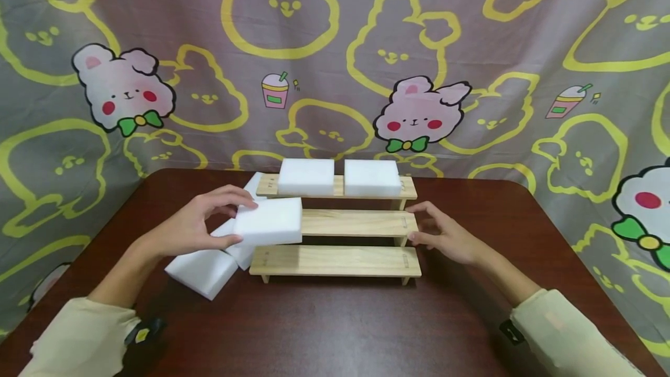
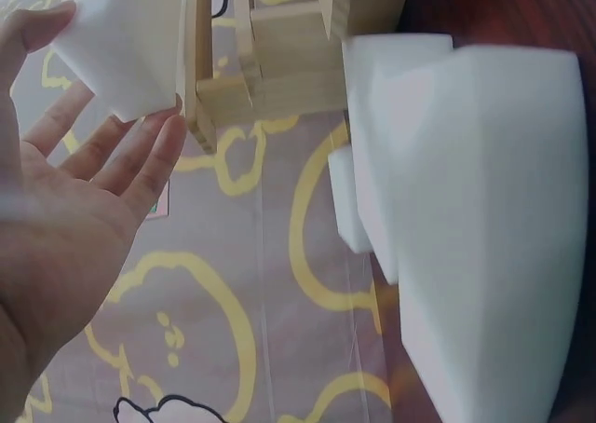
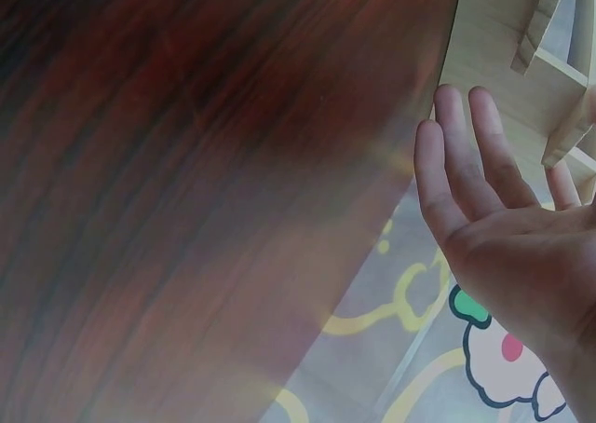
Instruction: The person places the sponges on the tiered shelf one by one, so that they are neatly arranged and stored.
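My left hand pinches a white foam block between thumb and fingers. The block is held at the left end of a three-tier wooden stand, covering part of the middle tier; whether it touches that tier I cannot tell. In the left wrist view, the same block appears at the upper left. My right hand is at the stand's right end, thumb and fingers spread around the end of the middle tier; contact is unclear. Two more white blocks, a left one and a right one, lie on the top tier.
Several loose white foam blocks lie on the dark wooden table left of the stand, the nearest block in front. The bottom tier carries nothing. A patterned cloth hangs behind the table.
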### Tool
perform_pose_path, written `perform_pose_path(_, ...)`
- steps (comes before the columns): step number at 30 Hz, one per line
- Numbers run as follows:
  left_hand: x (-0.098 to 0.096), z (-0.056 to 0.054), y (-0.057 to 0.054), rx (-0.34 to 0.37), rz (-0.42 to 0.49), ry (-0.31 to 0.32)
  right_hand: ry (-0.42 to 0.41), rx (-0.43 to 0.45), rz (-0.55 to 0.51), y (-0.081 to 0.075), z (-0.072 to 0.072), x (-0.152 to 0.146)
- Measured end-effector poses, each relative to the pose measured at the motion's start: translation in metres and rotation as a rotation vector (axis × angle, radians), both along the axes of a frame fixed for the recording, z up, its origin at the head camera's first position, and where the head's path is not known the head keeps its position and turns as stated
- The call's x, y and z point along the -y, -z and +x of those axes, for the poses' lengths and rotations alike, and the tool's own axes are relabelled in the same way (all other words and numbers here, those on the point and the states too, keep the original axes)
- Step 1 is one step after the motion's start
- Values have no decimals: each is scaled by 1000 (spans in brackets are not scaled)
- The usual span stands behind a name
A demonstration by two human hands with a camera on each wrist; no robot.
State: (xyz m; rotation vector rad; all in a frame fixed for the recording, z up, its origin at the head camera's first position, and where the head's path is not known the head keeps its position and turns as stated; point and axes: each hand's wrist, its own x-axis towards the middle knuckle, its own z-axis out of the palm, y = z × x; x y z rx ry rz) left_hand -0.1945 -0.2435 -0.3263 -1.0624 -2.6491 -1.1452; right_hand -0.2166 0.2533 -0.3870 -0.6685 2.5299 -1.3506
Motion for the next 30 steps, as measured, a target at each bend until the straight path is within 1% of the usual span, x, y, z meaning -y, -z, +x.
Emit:
perform_pose_path(6, -11, -3, 2, -24, 7, 22, -3, 0, -5, 0, 0, 0)
perform_pose_path(13, -23, -5, 1, -10, 11, 6, -3, 3, -6, 0, 0, 0)
perform_pose_path(21, -35, -9, 3, -1, 63, 73, -1, 1, -9, 1, 0, -1)
perform_pose_path(26, -42, -9, 6, 5, 53, 57, -2, 3, -6, 1, -1, -1)
perform_pose_path(30, -48, -9, 10, 4, 51, 56, -3, 2, -7, 1, -1, -1)
